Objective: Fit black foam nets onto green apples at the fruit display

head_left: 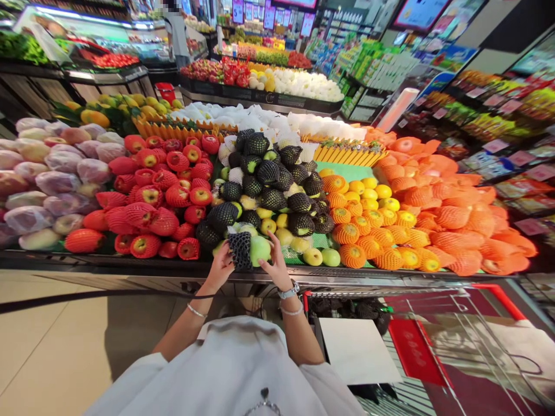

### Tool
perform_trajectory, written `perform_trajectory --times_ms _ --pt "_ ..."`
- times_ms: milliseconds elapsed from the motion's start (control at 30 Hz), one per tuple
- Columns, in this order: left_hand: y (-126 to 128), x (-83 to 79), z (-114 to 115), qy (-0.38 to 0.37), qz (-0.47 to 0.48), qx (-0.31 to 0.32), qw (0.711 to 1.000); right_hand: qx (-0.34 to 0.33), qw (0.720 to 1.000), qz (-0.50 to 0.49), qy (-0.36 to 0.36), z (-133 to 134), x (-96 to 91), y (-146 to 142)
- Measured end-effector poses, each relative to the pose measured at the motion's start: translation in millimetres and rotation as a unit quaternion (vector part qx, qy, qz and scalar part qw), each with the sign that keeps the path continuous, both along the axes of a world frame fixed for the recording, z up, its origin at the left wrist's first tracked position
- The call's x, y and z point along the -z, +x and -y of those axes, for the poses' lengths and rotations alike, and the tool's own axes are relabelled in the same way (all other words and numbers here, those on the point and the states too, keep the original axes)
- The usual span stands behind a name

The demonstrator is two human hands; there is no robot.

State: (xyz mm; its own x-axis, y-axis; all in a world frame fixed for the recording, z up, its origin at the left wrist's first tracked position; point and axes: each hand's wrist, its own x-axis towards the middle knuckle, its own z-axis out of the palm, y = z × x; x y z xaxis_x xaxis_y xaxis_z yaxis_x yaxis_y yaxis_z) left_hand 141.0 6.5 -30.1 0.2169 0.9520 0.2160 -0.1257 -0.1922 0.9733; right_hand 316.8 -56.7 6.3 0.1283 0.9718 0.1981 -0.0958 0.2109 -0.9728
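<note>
My left hand grips a black foam net sleeve at the front edge of the fruit display. My right hand holds a green apple that sits partly inside that sleeve, index finger raised. Both hands hover over the pile of green apples in black nets. A watch and bracelet are on my right wrist, a thin bracelet on my left.
Red apples in red nets lie left, oranges in orange nets right. A shopping cart with a white sheet stands at my right. A black belt barrier runs across at left. A person stands far back.
</note>
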Motion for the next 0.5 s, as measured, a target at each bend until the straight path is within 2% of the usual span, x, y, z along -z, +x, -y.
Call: perform_trajectory --times_ms 167,267,367,500 --pt "1 -9.9 5 0.057 0.038 -0.042 0.997 -0.028 0.996 -0.083 -0.004 0 8.1 -9" --pt "2 -16.3 6 0.086 0.022 -0.033 0.995 -0.009 0.989 -0.146 -0.024 -1 20.9 -17" --pt "2 -17.0 6 0.089 0.019 -0.039 0.995 0.014 0.981 -0.190 -0.044 -1 31.9 -24" --pt "4 -15.2 6 0.090 0.014 -0.077 0.993 0.012 0.977 -0.208 -0.046 -1 36.1 -25"
